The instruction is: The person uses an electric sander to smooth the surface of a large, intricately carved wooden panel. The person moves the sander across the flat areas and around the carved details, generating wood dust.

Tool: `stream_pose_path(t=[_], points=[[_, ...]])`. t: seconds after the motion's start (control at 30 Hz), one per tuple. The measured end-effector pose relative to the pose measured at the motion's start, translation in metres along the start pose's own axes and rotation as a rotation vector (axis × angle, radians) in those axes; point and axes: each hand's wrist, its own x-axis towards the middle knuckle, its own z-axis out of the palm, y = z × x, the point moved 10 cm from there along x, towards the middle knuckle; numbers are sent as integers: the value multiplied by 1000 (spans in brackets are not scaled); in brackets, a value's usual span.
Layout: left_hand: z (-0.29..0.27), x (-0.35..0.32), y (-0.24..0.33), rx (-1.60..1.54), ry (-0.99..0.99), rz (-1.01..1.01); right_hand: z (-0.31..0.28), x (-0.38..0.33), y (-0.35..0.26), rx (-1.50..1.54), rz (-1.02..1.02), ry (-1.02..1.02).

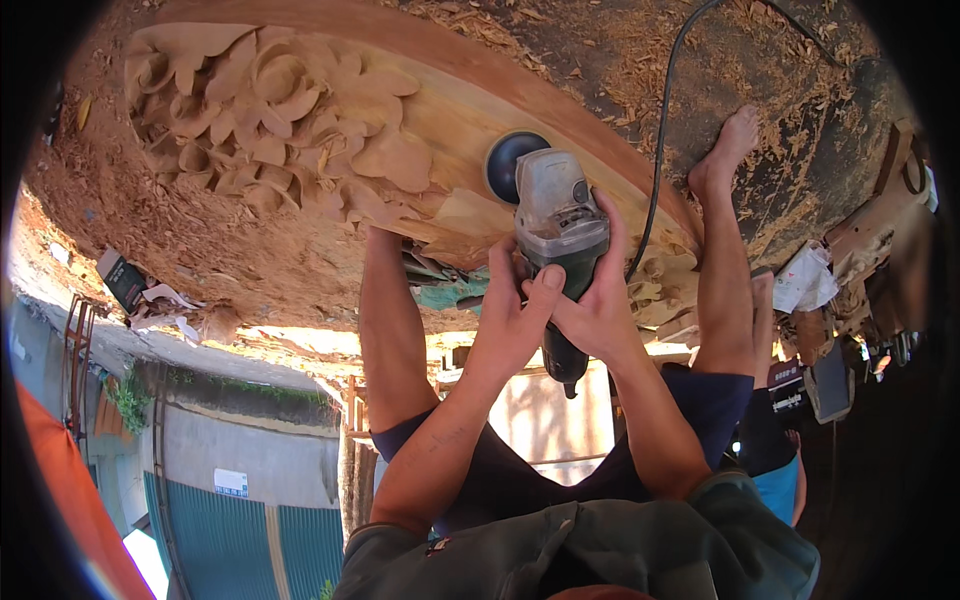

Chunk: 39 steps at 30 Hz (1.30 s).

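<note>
Here the left hand (512, 318) and right hand (602, 312) both grip a dusty grinder (562, 225), grey-headed and dark-bodied, its round black disc (507, 165) over the smooth stretch of a long tan wooden board (455, 115) bearing layered carved blossoms (280, 110) leftward.

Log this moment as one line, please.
left hand: gripping angle grinder | right hand: gripping angle grinder | black disc: over floral wood carving's smooth section, contact unclear

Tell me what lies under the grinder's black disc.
Beside the disc, the carved board shows smooth wood. The patch directly beneath is covered by disc and grinder; whether the disc touches it can't be told.
</note>
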Motion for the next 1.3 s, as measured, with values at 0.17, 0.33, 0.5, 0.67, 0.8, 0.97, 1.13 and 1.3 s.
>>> stream_pose_path(t=[0.17,0.33,0.5,0.67,0.8,0.97,1.13,1.3], points=[[0,11,23,-4,-69,45,7,11,-12,-101,-91,-13],[-4,14,30,-99,-26,51,14,17,-3,-75,-21,-51],[-19,12,31,-30,48,116,27,24,-1,-26,-36,-106],[-11,19,31,14,-6,112,17,19,-1,-91,52,-24],[14,8,-4,0,-69,27,-11,-9,18,-100,87,60],[38,4,-37,274,-226,-103,-46,-31,26,-88,90,231],[-18,3,14,70,56,81,21,7,3,-93,24,-37],[-4,12,15,-5,-52,47,10,10,4,-131,33,18]])
